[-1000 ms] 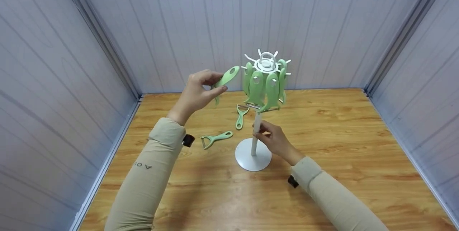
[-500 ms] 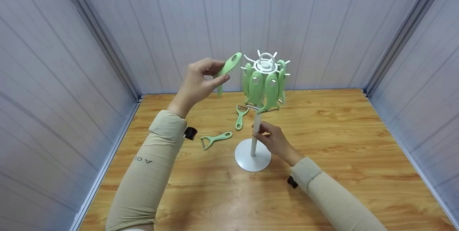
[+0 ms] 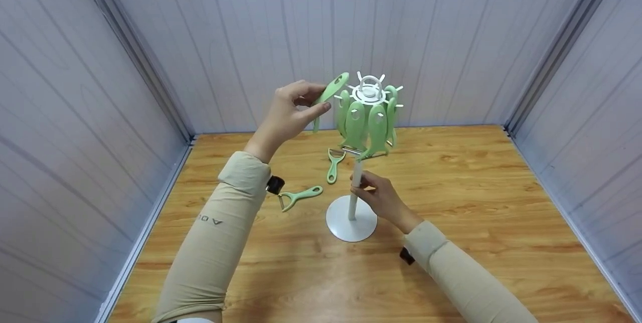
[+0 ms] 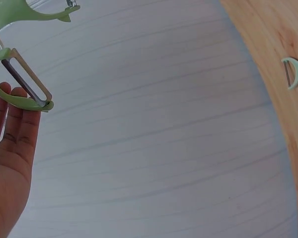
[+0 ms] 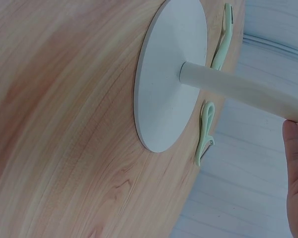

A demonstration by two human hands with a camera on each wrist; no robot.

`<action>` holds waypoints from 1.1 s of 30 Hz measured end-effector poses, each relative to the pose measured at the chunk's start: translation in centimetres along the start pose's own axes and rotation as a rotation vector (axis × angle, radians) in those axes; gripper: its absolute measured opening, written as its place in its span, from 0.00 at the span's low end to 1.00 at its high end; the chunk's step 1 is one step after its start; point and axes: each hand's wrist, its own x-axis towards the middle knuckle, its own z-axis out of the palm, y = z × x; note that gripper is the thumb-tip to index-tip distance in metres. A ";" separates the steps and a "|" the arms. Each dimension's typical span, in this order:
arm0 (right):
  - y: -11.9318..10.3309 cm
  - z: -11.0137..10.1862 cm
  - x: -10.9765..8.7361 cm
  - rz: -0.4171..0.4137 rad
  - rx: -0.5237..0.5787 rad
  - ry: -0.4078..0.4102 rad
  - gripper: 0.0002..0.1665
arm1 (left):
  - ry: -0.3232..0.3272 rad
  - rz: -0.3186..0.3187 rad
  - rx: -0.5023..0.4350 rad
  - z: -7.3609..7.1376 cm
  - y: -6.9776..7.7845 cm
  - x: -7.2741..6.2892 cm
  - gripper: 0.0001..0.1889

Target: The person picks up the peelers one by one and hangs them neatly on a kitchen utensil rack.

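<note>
My left hand (image 3: 301, 107) pinches a green peeler (image 3: 335, 86) by its handle, raised just left of the white rack top (image 3: 368, 93). The peeler's holed handle end tilts up toward the hooks; in the left wrist view its blade (image 4: 26, 79) shows by my fingers. Several green peelers (image 3: 355, 125) hang by their holes from the rack's hooks, around the near and right sides. Lower down, my right hand (image 3: 383, 197) grips the white pole (image 3: 356, 175) above its round base (image 3: 343, 230). In the right wrist view the pole (image 5: 238, 91) rises from that base.
Two more green peelers lie on the wooden table (image 3: 476, 202): one peeler (image 3: 333, 170) behind the base, another peeler (image 3: 303, 194) to its left. Pale panel walls (image 3: 241, 37) enclose the table at the back and both sides.
My left hand has risen and moved right with the peeler, bringing its handle end close to the rack's left hooks. The right hand keeps its grip on the pole.
</note>
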 end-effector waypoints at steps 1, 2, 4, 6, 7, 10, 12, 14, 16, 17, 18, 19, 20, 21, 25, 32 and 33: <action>0.0 0.0 0.0 -0.003 0.002 0.001 0.14 | -0.004 -0.004 -0.005 0.1 0.0 0.0 0.15; 0.0 0.0 0.0 -0.006 0.005 0.001 0.14 | -0.009 -0.007 -0.010 0.2 0.0 0.0 0.15; 0.0 0.0 0.0 -0.009 0.010 0.002 0.14 | -0.017 -0.009 -0.015 0.4 0.0 -0.1 0.15; 0.1 -0.1 0.0 -0.012 0.012 0.002 0.14 | -0.025 -0.007 -0.020 0.5 -0.1 -0.2 0.15; 0.1 -0.1 0.0 -0.013 0.012 0.003 0.14 | -0.027 -0.005 -0.023 0.6 -0.2 -0.2 0.15; 0.1 -0.2 0.0 -0.020 0.001 0.005 0.14 | -0.026 0.015 -0.035 0.8 -0.3 -0.4 0.15; 0.0 -0.2 0.0 -0.031 -0.003 0.007 0.14 | -0.025 0.035 -0.045 1.0 -0.3 -0.5 0.15; 0.0 -0.3 0.0 -0.041 -0.006 0.010 0.14 | -0.019 0.058 -0.054 1.2 -0.4 -0.6 0.15; 0.0 -0.3 0.1 -0.049 -0.005 0.014 0.14 | -0.011 0.082 -0.063 1.5 -0.4 -0.9 0.15; 0.0 -0.2 0.1 -0.051 -0.007 0.016 0.14 | -0.004 0.096 -0.066 1.6 -0.4 -1.0 0.15; 0.1 -0.2 0.1 -0.054 -0.009 0.018 0.14 | 0.003 0.106 -0.072 1.8 -0.5 -1.1 0.15; 0.1 -0.2 0.1 -0.057 -0.011 0.019 0.13 | 0.012 0.116 -0.076 1.9 -0.5 -1.2 0.15; 0.1 -0.2 0.2 -0.058 -0.012 0.020 0.13 | 0.021 0.125 -0.079 2.1 -0.6 -1.4 0.15; 0.2 -0.2 0.2 -0.060 -0.013 0.020 0.13 | 0.030 0.131 -0.081 2.2 -0.6 -1.5 0.15; 0.1 -0.1 0.3 -0.060 -0.018 0.021 0.12 | 0.055 0.143 -0.077 2.8 -0.7 -2.2 0.15; 0.1 -0.1 0.2 -0.061 -0.011 0.028 0.12 | 0.104 0.184 -0.065 4.1 -0.4 -3.3 0.14; 0.1 0.0 0.2 -0.060 -0.006 0.029 0.12 | 0.113 0.187 -0.063 4.3 -0.3 -3.4 0.13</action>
